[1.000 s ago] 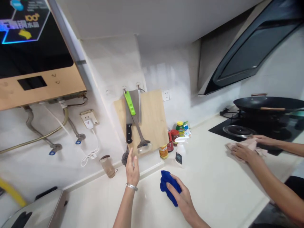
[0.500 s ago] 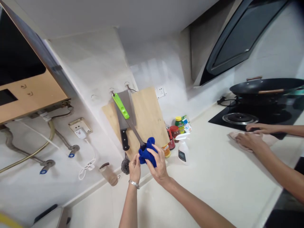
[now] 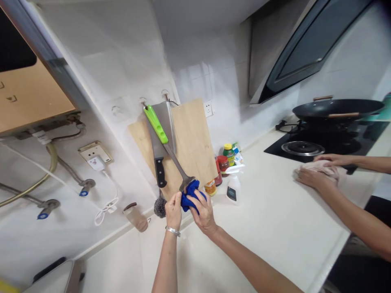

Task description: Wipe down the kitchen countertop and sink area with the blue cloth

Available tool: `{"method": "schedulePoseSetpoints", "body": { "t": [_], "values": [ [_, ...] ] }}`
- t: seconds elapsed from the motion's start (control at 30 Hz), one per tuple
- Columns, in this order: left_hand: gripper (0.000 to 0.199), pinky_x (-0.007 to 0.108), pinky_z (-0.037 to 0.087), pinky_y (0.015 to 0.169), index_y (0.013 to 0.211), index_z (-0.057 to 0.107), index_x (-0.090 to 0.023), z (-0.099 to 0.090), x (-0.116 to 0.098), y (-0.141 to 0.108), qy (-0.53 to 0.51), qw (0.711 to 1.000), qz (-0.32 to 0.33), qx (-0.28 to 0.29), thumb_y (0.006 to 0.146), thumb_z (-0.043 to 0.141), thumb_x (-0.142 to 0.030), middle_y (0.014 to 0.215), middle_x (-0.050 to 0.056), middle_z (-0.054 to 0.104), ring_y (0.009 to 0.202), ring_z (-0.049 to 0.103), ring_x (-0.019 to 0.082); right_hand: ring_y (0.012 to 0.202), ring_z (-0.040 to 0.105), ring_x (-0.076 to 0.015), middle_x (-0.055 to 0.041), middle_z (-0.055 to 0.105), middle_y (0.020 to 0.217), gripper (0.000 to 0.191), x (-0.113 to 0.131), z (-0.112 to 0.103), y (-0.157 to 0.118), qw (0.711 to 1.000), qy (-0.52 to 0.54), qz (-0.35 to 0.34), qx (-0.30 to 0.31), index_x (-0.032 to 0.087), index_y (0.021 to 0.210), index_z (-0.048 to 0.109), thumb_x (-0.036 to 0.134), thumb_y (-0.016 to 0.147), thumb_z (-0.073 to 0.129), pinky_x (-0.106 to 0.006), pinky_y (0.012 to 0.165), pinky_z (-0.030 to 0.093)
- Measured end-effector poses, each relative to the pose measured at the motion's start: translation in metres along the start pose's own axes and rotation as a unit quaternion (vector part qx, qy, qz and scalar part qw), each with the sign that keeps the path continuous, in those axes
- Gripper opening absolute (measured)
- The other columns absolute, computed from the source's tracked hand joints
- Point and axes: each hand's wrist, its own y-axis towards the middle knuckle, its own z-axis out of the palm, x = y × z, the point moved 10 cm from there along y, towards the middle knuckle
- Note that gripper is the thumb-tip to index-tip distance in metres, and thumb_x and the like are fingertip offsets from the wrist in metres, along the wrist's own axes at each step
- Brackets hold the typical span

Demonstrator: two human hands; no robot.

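Note:
A spatula (image 3: 175, 160) with a green handle hangs from a wall hook, its metal head down by my hands. My left hand (image 3: 173, 211) is closed, pinching the lower edge of that head. In my right hand (image 3: 203, 213) a bunched blue cloth (image 3: 192, 197) is pressed against the spatula head and hides part of it. Behind the spatula hang a cleaver with a black handle (image 3: 160, 171) and a wooden cutting board (image 3: 194, 142).
Another person's hands (image 3: 314, 179) press a pale cloth (image 3: 331, 170) on the counter (image 3: 259, 228) beside the stove (image 3: 275, 150), where a wok (image 3: 336, 109) sits. A white spray bottle (image 3: 233, 189) and several jars stand near the wall. A steel-wool scrubber (image 3: 160, 207) hangs left of my hands.
The blue cloth has moved down and right on the spatula, baring more of its metal head. The other person's cloth is more bunched up. The view has shifted slightly.

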Motion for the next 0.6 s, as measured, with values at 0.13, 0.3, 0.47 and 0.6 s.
{"method": "schedulePoseSetpoints", "body": {
  "t": [0.13, 0.3, 0.47, 0.6],
  "values": [
    [0.053, 0.031, 0.056, 0.075, 0.085, 0.074, -0.016, 0.000, 0.001, 0.001, -0.010, 1.000, -0.010, 0.013, 0.076, 0.067, -0.068, 0.078, 0.003, 0.071, 0.075, 0.064, 0.019, 0.129, 0.046, -0.0274, -0.0086, 0.056, 0.141, 0.043, -0.009, 0.014, -0.024, 0.998, 0.025, 0.020, 0.057, 0.026, 0.134, 0.055, 0.015, 0.092, 0.054, -0.054, 0.108, 0.047],
    [0.054, 0.038, 0.060, 0.085, 0.084, 0.073, -0.017, 0.007, 0.006, -0.002, -0.069, 0.997, -0.026, 0.031, 0.073, 0.069, -0.069, 0.085, 0.004, 0.073, 0.083, 0.069, 0.022, 0.122, 0.053, -0.0242, -0.0087, 0.060, 0.134, 0.033, -0.030, 0.008, -0.048, 0.990, 0.063, 0.105, 0.067, 0.026, 0.126, 0.061, 0.022, 0.094, 0.053, -0.049, 0.103, 0.050],
    [0.055, 0.041, 0.060, 0.089, 0.083, 0.073, -0.016, 0.007, 0.007, -0.004, -0.089, 0.995, -0.028, 0.020, 0.070, 0.071, -0.069, 0.083, 0.003, 0.072, 0.083, 0.069, 0.022, 0.122, 0.054, -0.0244, -0.0096, 0.059, 0.133, 0.034, -0.029, -0.038, -0.041, 0.985, 0.059, 0.160, -0.030, 0.028, 0.128, 0.060, 0.025, 0.094, 0.055, -0.049, 0.103, 0.050],
    [0.056, 0.041, 0.059, 0.090, 0.085, 0.073, -0.015, 0.010, 0.006, -0.004, -0.098, 0.994, -0.030, 0.025, 0.071, 0.072, -0.069, 0.084, 0.004, 0.072, 0.083, 0.069, 0.022, 0.128, 0.051, -0.0257, -0.0104, 0.054, 0.139, 0.043, -0.010, -0.065, -0.004, 0.986, 0.054, 0.129, -0.089, 0.028, 0.134, 0.055, 0.022, 0.092, 0.056, -0.051, 0.109, 0.046]
  ]
}}
